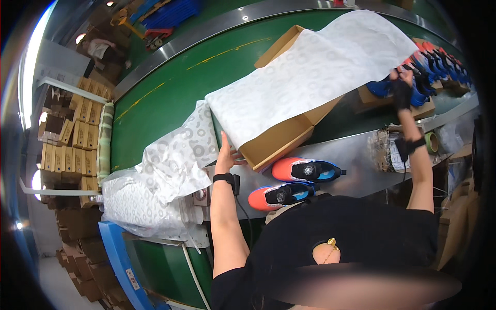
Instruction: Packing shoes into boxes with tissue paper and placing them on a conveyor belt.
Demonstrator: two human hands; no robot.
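Observation:
A long sheet of white patterned tissue paper (305,72) lies across an open brown cardboard shoebox (287,142). My left hand (227,155) rests against the box's near left corner, beside the paper's edge, with its fingers apart. Farther right, my right hand (403,82), in a dark fingerless glove, has its fingers closed at the paper's right edge, close to a row of shoes; they are slightly blurred. Two orange-red and blue shoes with dials, a far shoe (307,170) and a near shoe (279,196), lie on the metal ledge in front of the box.
A stack of patterned tissue paper (165,160) in clear plastic lies to the left. Several blue and red shoes (429,67) line the far right. The green conveyor belt (170,98) runs behind the box. Shoeboxes (72,155) fill shelves at left. A person (101,49) is far off.

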